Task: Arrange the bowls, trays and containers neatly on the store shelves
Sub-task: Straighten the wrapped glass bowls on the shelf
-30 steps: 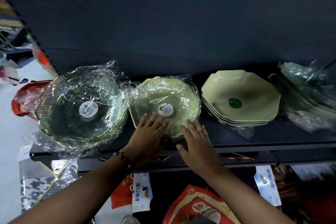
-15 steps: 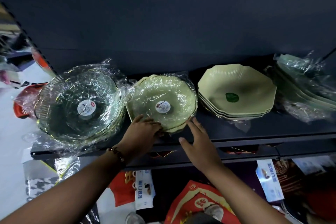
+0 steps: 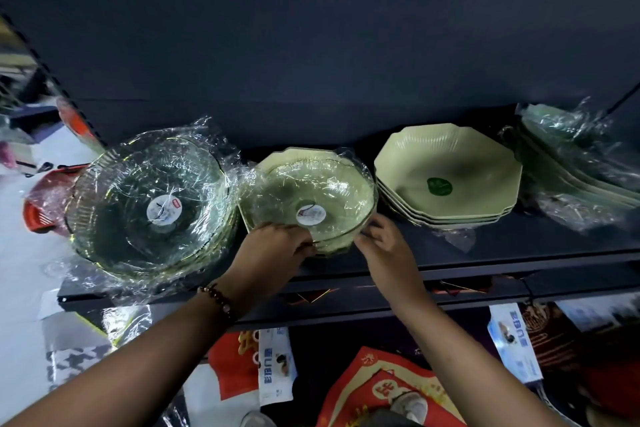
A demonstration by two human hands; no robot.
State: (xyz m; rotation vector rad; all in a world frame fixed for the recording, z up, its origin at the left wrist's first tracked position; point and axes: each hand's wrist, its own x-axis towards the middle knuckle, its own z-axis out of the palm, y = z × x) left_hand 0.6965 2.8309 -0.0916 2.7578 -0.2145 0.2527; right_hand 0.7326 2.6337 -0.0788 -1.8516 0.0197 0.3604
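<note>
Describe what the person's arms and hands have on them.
Both forearms are bare, with no sleeves showing and no gloves. The left hand has a bracelet of dark reddish-brown round beads at the wrist. The right hand shows no ring, watch or band.

A dark shelf (image 3: 519, 246) is running across the middle of the frame, from lower left to right. Four stacks are sitting directly on it: at the left, clear glass bowls in plastic wrap (image 3: 149, 201); just beside them at centre, wrapped pale green bowls (image 3: 311, 191); right of centre, unwrapped octagonal green bowls (image 3: 446, 170); at the far right edge, tilted wrapped green trays (image 3: 581, 163). A loose scrap of plastic (image 3: 453, 239) is lying in front of the octagonal stack.
</note>
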